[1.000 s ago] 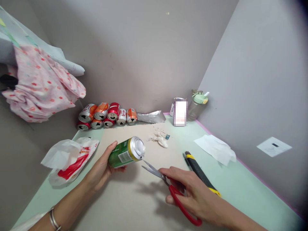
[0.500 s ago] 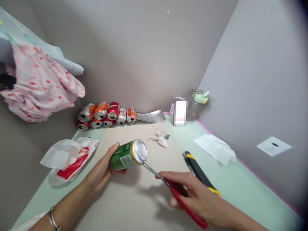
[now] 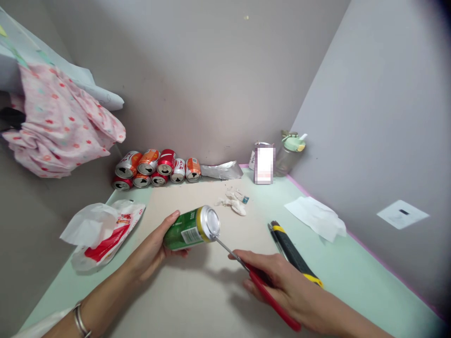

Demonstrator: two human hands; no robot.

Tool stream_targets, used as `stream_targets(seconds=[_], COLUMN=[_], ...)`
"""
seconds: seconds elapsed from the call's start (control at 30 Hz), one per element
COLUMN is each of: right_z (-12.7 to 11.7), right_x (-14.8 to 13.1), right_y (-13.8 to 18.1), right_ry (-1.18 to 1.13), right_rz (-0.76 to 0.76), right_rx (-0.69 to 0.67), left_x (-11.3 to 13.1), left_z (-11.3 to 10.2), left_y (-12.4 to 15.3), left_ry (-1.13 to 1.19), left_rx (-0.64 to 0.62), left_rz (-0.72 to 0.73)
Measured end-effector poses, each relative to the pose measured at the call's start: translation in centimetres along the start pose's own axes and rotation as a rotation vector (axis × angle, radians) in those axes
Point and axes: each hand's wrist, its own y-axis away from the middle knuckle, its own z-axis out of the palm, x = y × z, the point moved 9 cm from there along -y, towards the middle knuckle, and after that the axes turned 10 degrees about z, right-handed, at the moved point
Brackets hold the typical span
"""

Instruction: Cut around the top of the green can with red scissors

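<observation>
My left hand (image 3: 157, 251) is wrapped round a green drink can (image 3: 186, 228), held tilted above the table with its silver end toward the right. A barcode shows on the can's side. In my right hand (image 3: 278, 281) is a pair of red-handled scissors (image 3: 268, 300), fingers closed about the handles. The scissors' tips touch the rim of the can's silver end, at its lower right. Whether the blades have gone into the metal I cannot tell.
Several drink cans (image 3: 165, 164) are stacked by the back wall, beside a cut metal sheet (image 3: 221, 170). Crumpled tissue (image 3: 235, 204) lies on the beige board. A black and yellow utility knife (image 3: 296, 253) and white paper (image 3: 317, 218) are at right, a plastic tissue pack (image 3: 109, 239) at left.
The can has shifted slightly to the right in my left hand. The scissors' blades, a little apart before, now look closed together at the can's rim.
</observation>
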Motion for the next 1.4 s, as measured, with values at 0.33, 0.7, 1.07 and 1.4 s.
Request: stream_targets(seconds=[0.33,0.7,1.07,1.4], right_z=[1.1,1.7,0.8,1.3], right_x=[0.7,0.8,1.2,3.5], right_y=[-0.5,-0.4,-0.6,-2.1], right_ry=[0.161,-0.002,0.102,0.19], right_rz=[-0.06,-0.125,0.019,-0.011], right_rx=[0.021,-0.016,-0.007,0.103], left_x=[-0.2,-0.6,1.5,6.7], left_z=[0.2,0.5,-0.9,-2.1], left_y=[0.1,0.3,0.3,2.4], left_ry=[0.008,0.003,-0.135,-0.577], left_rx=[-0.01,-0.018,0.1,0.282], left_rz=[-0.008,-0.062,0.205,0.723])
